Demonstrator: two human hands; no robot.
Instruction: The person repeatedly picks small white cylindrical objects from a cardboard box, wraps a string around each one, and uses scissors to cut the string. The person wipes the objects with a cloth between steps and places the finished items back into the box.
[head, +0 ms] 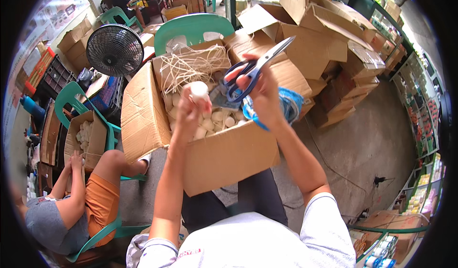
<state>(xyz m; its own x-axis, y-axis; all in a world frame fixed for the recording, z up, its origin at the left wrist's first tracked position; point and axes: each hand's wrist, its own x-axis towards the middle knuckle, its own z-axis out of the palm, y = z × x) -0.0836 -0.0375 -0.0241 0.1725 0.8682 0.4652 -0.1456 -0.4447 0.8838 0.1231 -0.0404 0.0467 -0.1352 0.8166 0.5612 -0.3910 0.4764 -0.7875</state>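
Observation:
My left hand (190, 112) grips a small white candle (199, 90) above an open cardboard box (229, 157). To its right, my right hand (263, 92) holds scissors (266, 57) with dark blue handles, the blades pointing up and to the right. Many small white candles (208, 125) fill the box beneath my hands, and a tangle of pale wick cord (193, 66) lies over its far side. A clear plastic bag (227, 101) rests among them. Blue and white netted material (290, 105) sits at the box's right edge, partly behind my right wrist.
A black fan (114, 50) and a green plastic chair (195, 30) stand beyond the box. At the left, a seated co-worker (68, 210) has both hands at a smaller box (93, 132) of white pieces. Stacked cardboard boxes (343, 92) stand right; a cable (332, 171) crosses the floor.

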